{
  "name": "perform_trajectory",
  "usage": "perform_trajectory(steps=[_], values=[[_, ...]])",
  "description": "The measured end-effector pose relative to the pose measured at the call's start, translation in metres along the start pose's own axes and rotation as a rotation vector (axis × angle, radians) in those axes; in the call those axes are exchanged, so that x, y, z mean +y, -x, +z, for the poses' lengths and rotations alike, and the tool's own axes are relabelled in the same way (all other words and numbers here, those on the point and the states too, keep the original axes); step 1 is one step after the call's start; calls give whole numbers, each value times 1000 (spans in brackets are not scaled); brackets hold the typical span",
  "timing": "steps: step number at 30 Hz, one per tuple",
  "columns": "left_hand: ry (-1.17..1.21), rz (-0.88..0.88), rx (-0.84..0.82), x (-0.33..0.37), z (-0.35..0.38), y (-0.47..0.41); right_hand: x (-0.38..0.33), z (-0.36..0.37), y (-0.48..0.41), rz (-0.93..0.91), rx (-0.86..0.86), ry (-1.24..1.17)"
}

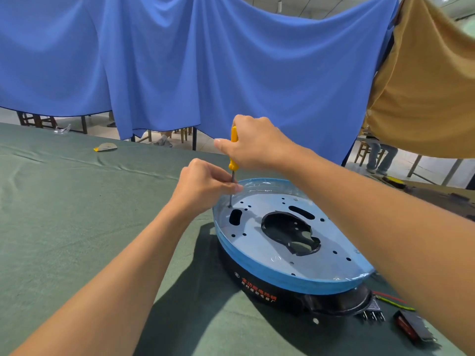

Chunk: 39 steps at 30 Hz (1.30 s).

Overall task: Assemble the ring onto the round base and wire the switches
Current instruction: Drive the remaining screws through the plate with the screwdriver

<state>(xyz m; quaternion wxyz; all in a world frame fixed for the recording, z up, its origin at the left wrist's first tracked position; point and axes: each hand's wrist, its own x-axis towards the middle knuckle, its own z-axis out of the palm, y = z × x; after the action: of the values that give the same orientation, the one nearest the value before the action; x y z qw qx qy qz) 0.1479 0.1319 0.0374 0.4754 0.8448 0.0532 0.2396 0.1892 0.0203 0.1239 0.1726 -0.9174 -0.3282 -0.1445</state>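
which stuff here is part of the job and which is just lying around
Job: screwdriver in right hand, left hand steadying its shaft, blue plate, black base, switch, wires.
Lying about: yellow-grey scrap, clear plastic piece, both far back left.

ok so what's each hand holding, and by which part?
Both hold the screwdriver: right hand grips its yellow handle, left hand pinches the metal shaft above the blue plate.

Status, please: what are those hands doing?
Right hand grips screwdriver, tip on blue plate. Left hand pinches its shaft. Switch lies beside base. Nothing blocking.
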Motion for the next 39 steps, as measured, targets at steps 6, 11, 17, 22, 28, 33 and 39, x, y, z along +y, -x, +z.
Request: perform_trajectory(steps=[6, 11, 17, 22, 28, 33, 39], values=[[-8, 10, -109, 0, -3, 1, 1, -13, 2, -85, 4, -32], [-77, 55, -181, -1, -2, 2, 4, -11, 1, -129, 16, -99], [-83, 87, -44, 3, -3, 3, 6, -9, 0, -117, 113, 23], [-135, 106, 0, 4, -4, 4, 2, -5, 1, -77, -41, 66], [-104, 68, -114, 1, -5, 2, -6, -13, 0, -153, 35, 101], [-103, 64, 26, 1, -1, 4, -4, -9, 5, 28, 62, 145], [-128, 80, -77, 0, -5, 2, -4, -16, 0, -177, -51, 106]])
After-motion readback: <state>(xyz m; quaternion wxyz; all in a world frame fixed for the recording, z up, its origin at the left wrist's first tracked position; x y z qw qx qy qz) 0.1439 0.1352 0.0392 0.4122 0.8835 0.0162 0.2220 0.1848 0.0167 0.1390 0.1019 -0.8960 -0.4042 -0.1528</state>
